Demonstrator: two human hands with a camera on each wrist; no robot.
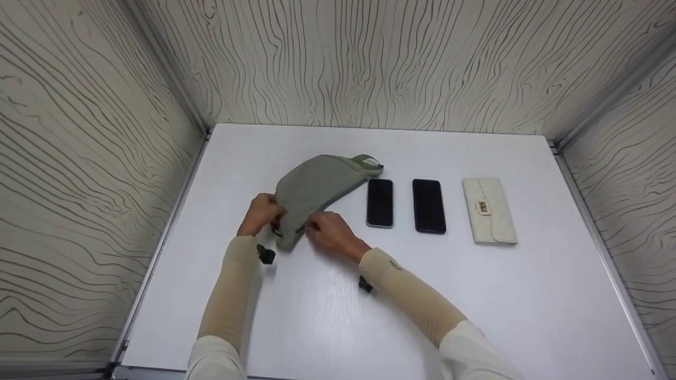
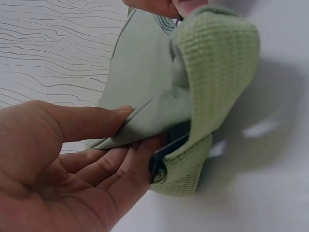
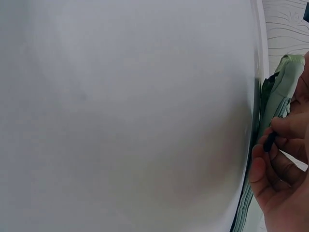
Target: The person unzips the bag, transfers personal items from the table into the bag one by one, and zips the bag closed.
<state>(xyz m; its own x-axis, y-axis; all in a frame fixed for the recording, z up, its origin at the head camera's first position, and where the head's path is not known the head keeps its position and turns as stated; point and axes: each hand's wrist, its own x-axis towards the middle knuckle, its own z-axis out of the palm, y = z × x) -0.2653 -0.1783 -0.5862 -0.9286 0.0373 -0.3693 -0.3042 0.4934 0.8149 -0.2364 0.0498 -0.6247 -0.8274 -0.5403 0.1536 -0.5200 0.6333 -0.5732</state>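
A grey-green belt bag [image 1: 317,184] lies slantwise on the white table, left of the middle. Its ribbed light-green strap [image 2: 219,63] loops round the near end in the left wrist view. My left hand [image 1: 260,214] pinches the fabric at that end, thumb on top and fingers beneath. On the bag's right edge, my right hand [image 1: 331,232] pinches a small dark zipper pull [image 3: 270,141] between thumb and fingers. The zipper line runs along this edge, partly hidden by the right hand.
Right of the bag lie a black phone [image 1: 380,203] with a pale edge, a second black phone [image 1: 429,206], and a cream quilted wallet [image 1: 489,211] with a metal clasp. Wood-grain panels [image 1: 369,63] border the white table [image 1: 528,311] at the back and sides.
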